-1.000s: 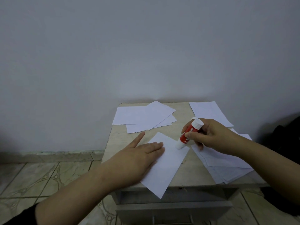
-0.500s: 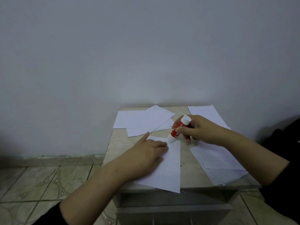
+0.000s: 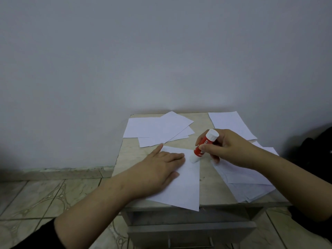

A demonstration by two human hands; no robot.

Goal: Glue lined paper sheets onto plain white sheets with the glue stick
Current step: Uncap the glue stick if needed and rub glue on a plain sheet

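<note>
Sheet in hand: a white sheet (image 3: 185, 184) lies slantwise at the front of the small table (image 3: 129, 151), its near corner poking out past the table's edge.
Left hand: the left hand (image 3: 158, 169) is spread flat on that sheet, palm down, pinning it; it grips nothing.
Right hand: the right hand (image 3: 228, 150) is closed around the glue stick (image 3: 203, 146), fingers wrapped on the red barrel.
Glue stick: tilted, white end down and touching the sheet near its far right edge, just beside the left fingertips; the other white end points up and away.
Step, as I judge it: glue is going onto this sheet; no second sheet is laid on it yet.
Pile at right: a loose stack of sheets (image 3: 249, 182) lies under and beyond the right wrist; faint ruling seems to show on them, though I can't be sure.
Pile at back: several overlapping sheets (image 3: 158, 128) sit at the far left of the table, and one more sheet (image 3: 231, 123) at the far right.
Done so far: whether the back sheets are finished pairs, I cannot tell.
Left to do: finish the gluing, press a partner sheet on, then work through the right-hand stack, which looks like plenty.
</note>
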